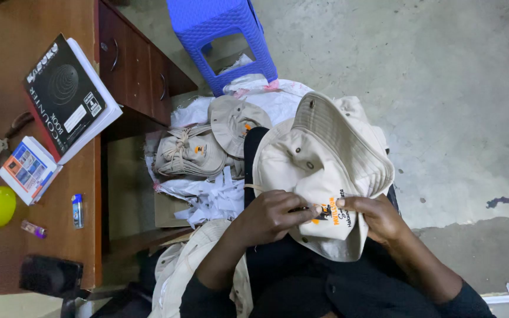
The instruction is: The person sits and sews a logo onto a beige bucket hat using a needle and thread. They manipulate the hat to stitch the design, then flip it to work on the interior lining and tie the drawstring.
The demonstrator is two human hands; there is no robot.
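A beige bucket hat [325,159] with an orange and black embroidered logo lies across my lap. My left hand [272,215] pinches the hat at the logo's left side, fingers closed on the fabric. My right hand [378,215] grips the hat's crown just right of the logo. The brim sticks up away from me. Whether a small tool sits between my left fingers I cannot tell.
A pile of more beige hats [207,147] rests on white sheets on the floor ahead. A blue plastic stool [225,35] stands beyond. At left, a wooden desk [7,35] carries a black book [63,94], small box, scissors, a yellow cup and a lighter.
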